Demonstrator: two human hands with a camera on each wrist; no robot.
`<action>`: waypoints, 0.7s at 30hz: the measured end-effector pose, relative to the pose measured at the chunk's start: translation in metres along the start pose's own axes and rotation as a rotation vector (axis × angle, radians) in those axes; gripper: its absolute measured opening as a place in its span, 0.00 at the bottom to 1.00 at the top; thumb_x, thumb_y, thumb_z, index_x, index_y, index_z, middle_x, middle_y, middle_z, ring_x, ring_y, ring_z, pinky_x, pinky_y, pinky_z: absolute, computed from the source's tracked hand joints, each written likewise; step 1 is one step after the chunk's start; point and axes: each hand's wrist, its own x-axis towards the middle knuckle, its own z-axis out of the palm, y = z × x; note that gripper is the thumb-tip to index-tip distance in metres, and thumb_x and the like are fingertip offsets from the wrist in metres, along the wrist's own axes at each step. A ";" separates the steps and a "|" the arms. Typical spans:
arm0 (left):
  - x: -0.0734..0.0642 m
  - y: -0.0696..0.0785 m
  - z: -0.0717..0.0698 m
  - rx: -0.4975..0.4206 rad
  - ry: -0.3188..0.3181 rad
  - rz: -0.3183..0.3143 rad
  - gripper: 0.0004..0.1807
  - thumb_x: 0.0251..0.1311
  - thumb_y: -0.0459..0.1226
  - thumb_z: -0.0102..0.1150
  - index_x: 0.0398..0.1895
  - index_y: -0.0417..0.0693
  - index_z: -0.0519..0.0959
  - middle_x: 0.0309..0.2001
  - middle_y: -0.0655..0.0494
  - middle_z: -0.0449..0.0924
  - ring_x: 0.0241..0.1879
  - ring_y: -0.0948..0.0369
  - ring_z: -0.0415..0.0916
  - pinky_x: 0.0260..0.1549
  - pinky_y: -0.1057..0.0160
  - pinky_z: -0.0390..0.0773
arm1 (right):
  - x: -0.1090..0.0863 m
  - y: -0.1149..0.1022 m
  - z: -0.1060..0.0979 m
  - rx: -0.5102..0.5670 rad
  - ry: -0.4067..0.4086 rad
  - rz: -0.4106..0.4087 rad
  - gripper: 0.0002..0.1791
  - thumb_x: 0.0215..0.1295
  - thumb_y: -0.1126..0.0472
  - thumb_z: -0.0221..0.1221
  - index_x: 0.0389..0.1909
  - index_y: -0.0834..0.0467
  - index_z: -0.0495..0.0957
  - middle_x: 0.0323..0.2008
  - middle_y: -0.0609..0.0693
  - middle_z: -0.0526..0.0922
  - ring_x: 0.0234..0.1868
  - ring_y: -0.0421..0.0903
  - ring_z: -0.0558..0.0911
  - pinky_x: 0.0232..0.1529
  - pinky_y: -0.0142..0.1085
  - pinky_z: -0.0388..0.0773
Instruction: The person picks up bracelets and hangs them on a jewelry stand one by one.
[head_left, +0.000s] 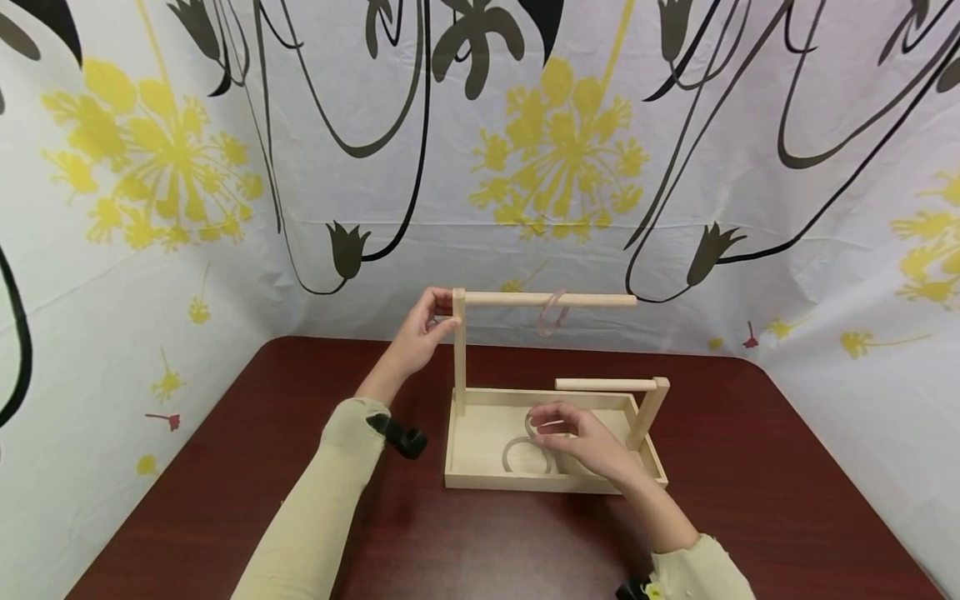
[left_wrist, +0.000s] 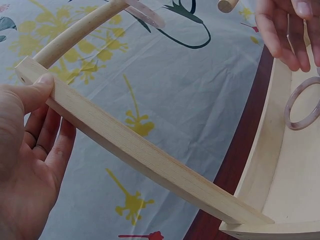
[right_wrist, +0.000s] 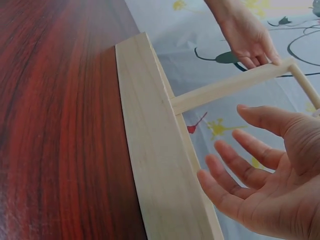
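Observation:
My left hand (head_left: 418, 335) pinches the top of a tall wooden post (head_left: 460, 358), thumb on one face and fingers behind. From it a round upper rod (head_left: 502, 298) runs right, with a pale pink bangle (head_left: 543, 323) hanging on it. Over the wooden tray (head_left: 525, 482) is my right hand (head_left: 581, 439), its fingers relaxed and apart from the thumb. One bangle (head_left: 506, 458) lies in the tray. Another ring edge (head_left: 528, 427) shows beside the right fingertips; whether they touch it is unclear. The right wrist view shows the palm (right_wrist: 285, 200) with nothing in it.
A shorter post (head_left: 648, 414) stands at the tray's right end, bearing a lower rod (head_left: 603, 385) that points left. The tray sits on a dark red-brown table (head_left: 337, 533). Behind it hangs a flower-patterned cloth (head_left: 420, 208).

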 end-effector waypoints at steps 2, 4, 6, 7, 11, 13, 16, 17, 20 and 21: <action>0.000 0.000 0.000 0.004 -0.002 -0.002 0.17 0.70 0.24 0.51 0.58 0.28 0.64 0.51 0.36 0.72 0.49 0.64 0.69 0.49 0.73 0.74 | 0.000 0.002 0.000 -0.001 -0.014 -0.007 0.21 0.67 0.66 0.60 0.57 0.73 0.73 0.56 0.73 0.77 0.56 0.70 0.78 0.49 0.28 0.80; -0.001 0.000 0.000 0.009 -0.003 0.002 0.17 0.70 0.25 0.51 0.58 0.29 0.64 0.51 0.36 0.72 0.49 0.63 0.70 0.50 0.72 0.74 | 0.000 0.003 0.001 0.000 -0.025 -0.011 0.21 0.67 0.66 0.60 0.57 0.74 0.72 0.55 0.74 0.77 0.56 0.70 0.78 0.49 0.28 0.80; -0.001 0.000 0.000 0.011 -0.001 0.006 0.16 0.70 0.25 0.51 0.58 0.29 0.64 0.51 0.36 0.72 0.49 0.63 0.70 0.50 0.71 0.75 | -0.001 0.004 0.002 0.005 -0.036 -0.013 0.21 0.67 0.67 0.60 0.57 0.74 0.72 0.55 0.75 0.76 0.57 0.70 0.78 0.50 0.28 0.80; -0.001 0.000 0.000 0.011 0.000 0.008 0.16 0.70 0.25 0.51 0.58 0.29 0.64 0.51 0.35 0.72 0.49 0.64 0.70 0.50 0.71 0.75 | 0.000 0.005 0.002 0.007 -0.042 -0.014 0.22 0.67 0.67 0.60 0.58 0.75 0.71 0.55 0.75 0.76 0.57 0.70 0.78 0.50 0.28 0.79; 0.000 0.000 0.000 -0.002 0.003 0.010 0.16 0.69 0.24 0.51 0.57 0.28 0.64 0.50 0.35 0.73 0.49 0.65 0.70 0.49 0.72 0.75 | 0.000 0.006 0.004 0.008 -0.054 -0.012 0.22 0.67 0.69 0.60 0.57 0.76 0.71 0.54 0.76 0.75 0.57 0.71 0.77 0.49 0.27 0.79; 0.000 0.000 0.000 -0.003 0.003 0.010 0.16 0.69 0.24 0.51 0.57 0.28 0.64 0.50 0.34 0.73 0.48 0.65 0.70 0.49 0.72 0.75 | 0.001 0.007 0.005 0.007 -0.061 -0.012 0.22 0.67 0.68 0.60 0.57 0.77 0.70 0.54 0.76 0.75 0.56 0.71 0.77 0.49 0.27 0.79; 0.000 -0.001 0.000 0.001 0.000 0.012 0.16 0.69 0.24 0.51 0.57 0.28 0.64 0.50 0.34 0.72 0.49 0.64 0.70 0.49 0.72 0.75 | 0.002 0.009 0.006 0.012 -0.067 -0.018 0.23 0.66 0.68 0.61 0.57 0.78 0.70 0.54 0.77 0.74 0.56 0.72 0.77 0.49 0.27 0.79; 0.000 -0.001 0.000 0.002 -0.001 0.011 0.16 0.69 0.24 0.50 0.57 0.28 0.64 0.50 0.34 0.72 0.49 0.64 0.70 0.49 0.72 0.74 | 0.003 0.010 0.007 0.012 -0.071 -0.023 0.23 0.66 0.68 0.61 0.56 0.78 0.70 0.54 0.77 0.74 0.56 0.72 0.77 0.49 0.26 0.79; 0.000 -0.001 0.000 0.006 -0.002 0.006 0.16 0.70 0.24 0.50 0.57 0.28 0.64 0.51 0.34 0.72 0.49 0.62 0.69 0.49 0.72 0.74 | 0.004 0.013 0.007 0.012 -0.075 -0.030 0.23 0.66 0.68 0.61 0.56 0.79 0.70 0.53 0.77 0.74 0.56 0.72 0.77 0.49 0.26 0.79; 0.000 0.000 0.000 0.005 -0.002 0.003 0.16 0.70 0.25 0.50 0.57 0.28 0.64 0.51 0.35 0.72 0.49 0.62 0.69 0.49 0.72 0.74 | 0.004 0.014 0.008 0.009 -0.077 -0.032 0.23 0.66 0.67 0.61 0.56 0.79 0.70 0.53 0.77 0.74 0.56 0.72 0.77 0.49 0.26 0.79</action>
